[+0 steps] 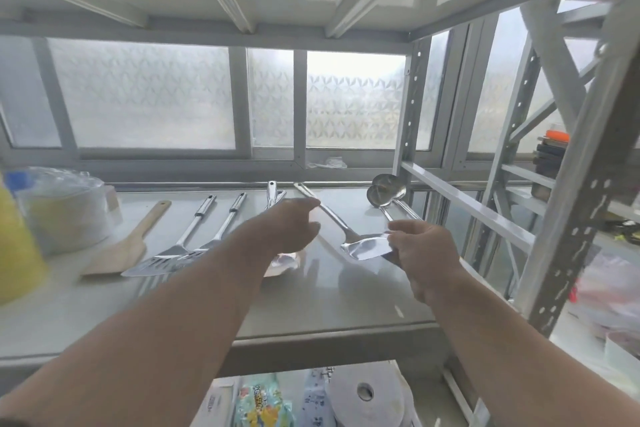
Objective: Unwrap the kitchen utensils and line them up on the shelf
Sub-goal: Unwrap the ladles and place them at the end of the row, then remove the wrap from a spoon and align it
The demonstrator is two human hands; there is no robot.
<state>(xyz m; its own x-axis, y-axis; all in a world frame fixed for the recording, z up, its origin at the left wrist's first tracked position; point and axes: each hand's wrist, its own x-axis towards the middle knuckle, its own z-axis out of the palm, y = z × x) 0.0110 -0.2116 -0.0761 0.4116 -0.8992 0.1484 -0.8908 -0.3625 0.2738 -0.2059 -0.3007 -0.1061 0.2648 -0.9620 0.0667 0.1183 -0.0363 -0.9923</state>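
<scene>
- On the shelf (311, 308), a row of utensils runs left to right: wooden spatula (124, 246), two slotted turners (180, 243) side by side, then a steel spatula (346, 236).
- Two ladles (386, 192) lie at the far right corner, one overlapping the other.
- A stack of containers (65, 208) stands at the far left.
- A paper roll (367, 395) sits on the level below.

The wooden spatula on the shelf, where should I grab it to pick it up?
Probably by the handle of the wooden spatula, coming from above. It is narrow and bare, while the wide blade lies flat, close beside a slotted metal turner.
</scene>
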